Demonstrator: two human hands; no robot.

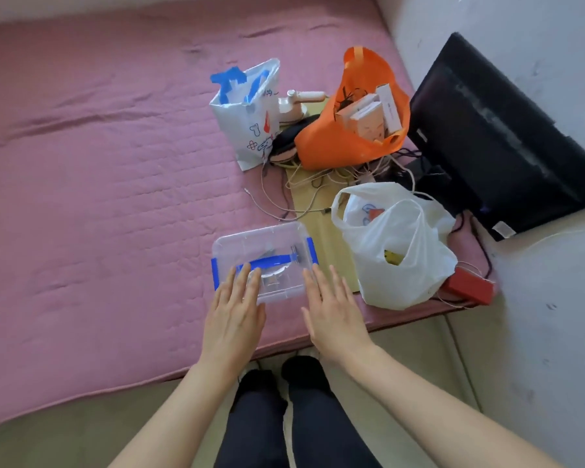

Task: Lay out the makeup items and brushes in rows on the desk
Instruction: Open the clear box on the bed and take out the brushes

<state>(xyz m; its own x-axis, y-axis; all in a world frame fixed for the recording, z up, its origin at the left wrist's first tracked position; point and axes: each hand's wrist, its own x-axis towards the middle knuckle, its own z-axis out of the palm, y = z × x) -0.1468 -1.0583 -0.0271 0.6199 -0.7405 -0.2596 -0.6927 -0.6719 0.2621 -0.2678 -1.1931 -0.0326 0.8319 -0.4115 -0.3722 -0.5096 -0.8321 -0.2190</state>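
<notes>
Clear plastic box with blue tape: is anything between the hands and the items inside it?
Yes. The box's lid is on, with blue tape across it. The left hand and right hand reach toward it, straight fingers at its near edge.

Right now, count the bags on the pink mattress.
3: a white paper bag at the back, an orange bag to its right, and a white plastic bag beside the clear box.

There is a single view, from a camera on the person's head, looking steeply down and forward over the pink mattress from its near edge. It is close enough that the forearms fill the lower frame; the wide lens bends the mattress's far edge.
</notes>
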